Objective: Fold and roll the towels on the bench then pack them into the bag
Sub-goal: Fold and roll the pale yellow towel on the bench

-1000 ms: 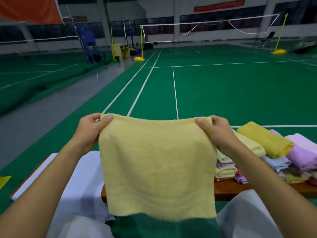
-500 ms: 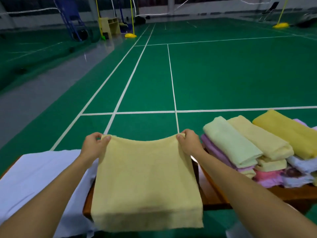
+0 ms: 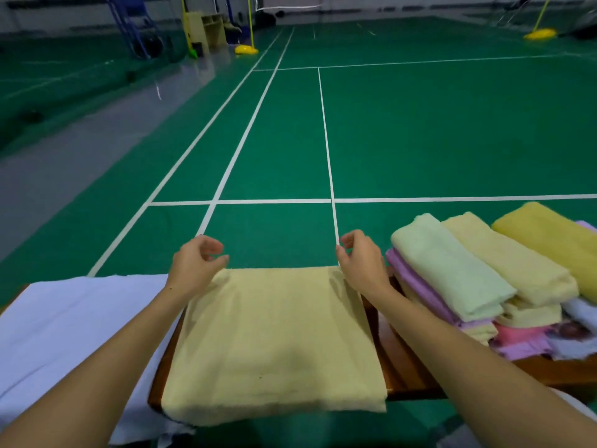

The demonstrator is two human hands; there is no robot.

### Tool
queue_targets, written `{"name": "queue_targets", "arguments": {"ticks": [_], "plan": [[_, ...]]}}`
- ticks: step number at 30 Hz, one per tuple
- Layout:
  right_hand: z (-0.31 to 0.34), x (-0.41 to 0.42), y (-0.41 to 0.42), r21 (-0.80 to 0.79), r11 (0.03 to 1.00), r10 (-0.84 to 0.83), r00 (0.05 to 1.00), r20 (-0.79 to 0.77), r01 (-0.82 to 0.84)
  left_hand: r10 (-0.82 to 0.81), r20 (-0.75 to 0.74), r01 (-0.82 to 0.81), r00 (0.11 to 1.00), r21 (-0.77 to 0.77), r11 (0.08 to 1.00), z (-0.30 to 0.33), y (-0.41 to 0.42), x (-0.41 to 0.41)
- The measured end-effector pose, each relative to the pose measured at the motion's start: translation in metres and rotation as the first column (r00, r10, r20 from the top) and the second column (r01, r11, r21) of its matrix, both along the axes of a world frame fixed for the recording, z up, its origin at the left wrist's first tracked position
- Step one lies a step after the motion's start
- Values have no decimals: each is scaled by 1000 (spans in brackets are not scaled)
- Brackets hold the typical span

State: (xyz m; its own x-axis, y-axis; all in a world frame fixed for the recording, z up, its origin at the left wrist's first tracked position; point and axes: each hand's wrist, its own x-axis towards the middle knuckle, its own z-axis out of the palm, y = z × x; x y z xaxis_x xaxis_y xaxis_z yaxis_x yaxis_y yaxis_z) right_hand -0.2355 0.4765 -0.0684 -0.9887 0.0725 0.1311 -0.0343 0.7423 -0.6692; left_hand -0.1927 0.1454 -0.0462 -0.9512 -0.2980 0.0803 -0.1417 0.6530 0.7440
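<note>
Indoor badminton hall: green court floor (image 3: 420,130) with white boundary lines (image 3: 326,140), yellow net-post bases (image 3: 246,49), net (image 3: 287,6) strung at far end.

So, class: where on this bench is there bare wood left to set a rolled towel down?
Bare bench shows only as a strip between the spread yellow towel and the towel pile. Left is covered by white cloth; right is crowded.

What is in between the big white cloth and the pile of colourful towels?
In the head view, the pale yellow towel lies spread flat on the wooden bench, between the white cloth and the pile of towels.
</note>
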Motion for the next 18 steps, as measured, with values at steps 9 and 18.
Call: {"name": "queue_targets", "arguments": {"ticks": [9, 18], "plan": [[23, 100, 46, 182, 982, -4, 964, 265, -46, -274, -29, 276, 961, 106, 955, 5, 84, 63], [16, 103, 43, 84, 987, 84, 881, 465, -139, -431, 58, 398, 900, 294, 869, -9, 154, 66]]}}
